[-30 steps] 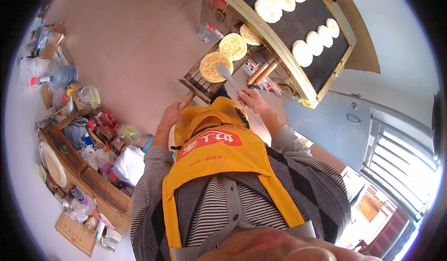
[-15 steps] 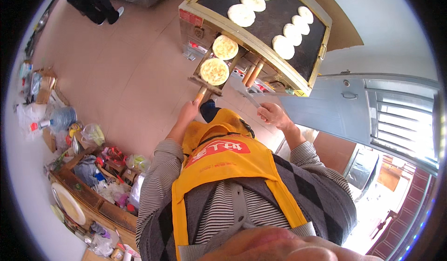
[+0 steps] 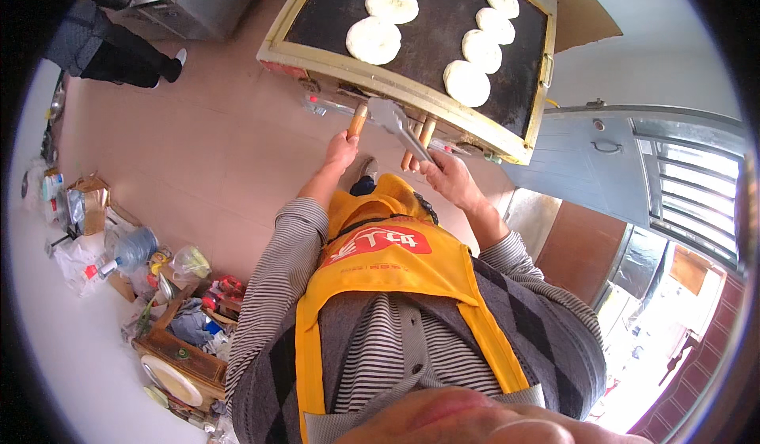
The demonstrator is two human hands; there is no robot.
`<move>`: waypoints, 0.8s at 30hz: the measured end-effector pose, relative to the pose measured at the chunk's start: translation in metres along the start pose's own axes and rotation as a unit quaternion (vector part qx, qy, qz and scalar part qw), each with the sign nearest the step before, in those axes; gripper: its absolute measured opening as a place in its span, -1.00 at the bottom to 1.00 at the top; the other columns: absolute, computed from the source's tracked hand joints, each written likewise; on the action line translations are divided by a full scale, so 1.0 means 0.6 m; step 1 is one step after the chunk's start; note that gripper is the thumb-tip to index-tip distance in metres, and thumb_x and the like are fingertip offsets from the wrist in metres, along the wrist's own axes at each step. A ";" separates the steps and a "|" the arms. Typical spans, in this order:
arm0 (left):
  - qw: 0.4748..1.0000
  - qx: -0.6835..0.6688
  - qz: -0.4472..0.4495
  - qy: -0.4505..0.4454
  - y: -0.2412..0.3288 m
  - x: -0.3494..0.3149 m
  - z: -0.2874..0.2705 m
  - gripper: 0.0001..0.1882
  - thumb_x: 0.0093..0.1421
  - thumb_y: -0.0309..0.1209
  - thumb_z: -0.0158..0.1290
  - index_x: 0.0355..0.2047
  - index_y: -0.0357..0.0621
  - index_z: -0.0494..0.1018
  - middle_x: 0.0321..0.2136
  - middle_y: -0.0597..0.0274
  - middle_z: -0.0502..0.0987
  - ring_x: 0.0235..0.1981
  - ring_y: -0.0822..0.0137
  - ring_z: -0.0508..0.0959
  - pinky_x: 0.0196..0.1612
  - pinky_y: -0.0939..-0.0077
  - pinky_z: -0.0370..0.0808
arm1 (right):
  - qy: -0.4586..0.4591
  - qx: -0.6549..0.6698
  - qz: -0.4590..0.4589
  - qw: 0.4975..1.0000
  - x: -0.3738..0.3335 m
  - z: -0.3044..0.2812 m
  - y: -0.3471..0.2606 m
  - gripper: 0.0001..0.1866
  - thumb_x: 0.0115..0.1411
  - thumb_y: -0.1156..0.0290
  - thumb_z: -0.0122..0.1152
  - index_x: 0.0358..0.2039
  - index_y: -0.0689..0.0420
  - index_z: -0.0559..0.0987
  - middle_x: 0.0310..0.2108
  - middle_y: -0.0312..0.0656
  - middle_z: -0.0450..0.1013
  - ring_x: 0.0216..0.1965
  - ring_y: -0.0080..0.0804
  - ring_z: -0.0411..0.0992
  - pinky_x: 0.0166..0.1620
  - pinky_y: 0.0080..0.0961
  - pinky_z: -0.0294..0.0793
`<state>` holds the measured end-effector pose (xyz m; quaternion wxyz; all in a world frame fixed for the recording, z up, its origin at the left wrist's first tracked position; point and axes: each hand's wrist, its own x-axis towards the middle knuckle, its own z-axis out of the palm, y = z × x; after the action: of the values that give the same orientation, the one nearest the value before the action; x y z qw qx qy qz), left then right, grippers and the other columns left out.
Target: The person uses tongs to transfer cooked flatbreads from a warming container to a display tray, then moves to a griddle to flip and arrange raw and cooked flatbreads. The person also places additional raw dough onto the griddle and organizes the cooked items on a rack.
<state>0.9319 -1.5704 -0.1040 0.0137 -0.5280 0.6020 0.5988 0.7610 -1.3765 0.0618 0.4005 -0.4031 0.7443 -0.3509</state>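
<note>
My left hand [image 3: 341, 150] is closed around a wooden handle [image 3: 359, 120] at the front of the griddle oven. The tray it belongs to is hidden under the griddle [image 3: 434, 28]. In my right hand [image 3: 452, 180] is a metal spatula [image 3: 389, 115], its flat blade pointing up and left just in front of the oven's front edge. Pale round flatbreads lie on the black plate in two rows, a left row [image 3: 374, 41] and a right row [image 3: 467, 83]. Two more wooden handles [image 3: 427, 133] jut out beside the spatula.
A blue-grey door [image 3: 578, 159] stands to the right of the oven. Boxes, bags and a blue water jug [image 3: 136, 248] crowd the left wall, near a wooden cabinet [image 3: 186, 358]. Another person's legs [image 3: 119, 60] show at the far left, next to a metal appliance [image 3: 198, 5].
My left hand has pushed the tray forward into the oven, and its two browned flatbreads have gone from sight. The spatula has moved closer to the oven front. The view has shifted.
</note>
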 end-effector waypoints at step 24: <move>0.722 0.332 0.603 0.067 0.325 0.144 -0.180 -0.44 0.06 -0.36 0.25 0.04 -0.35 0.37 0.02 -0.11 0.41 0.14 -0.09 0.34 0.23 0.10 0.29 | 0.032 0.199 0.270 0.941 0.213 0.002 -0.127 -0.59 0.37 0.10 0.01 -0.34 0.22 0.55 -0.56 -0.36 0.34 -0.52 -0.60 0.30 -0.43 -0.59 0.31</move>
<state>0.8332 -1.7571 0.0084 -0.2164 -0.0534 0.9528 0.2060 0.7413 -1.5221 0.0858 0.5284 -0.0871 0.7525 -0.3834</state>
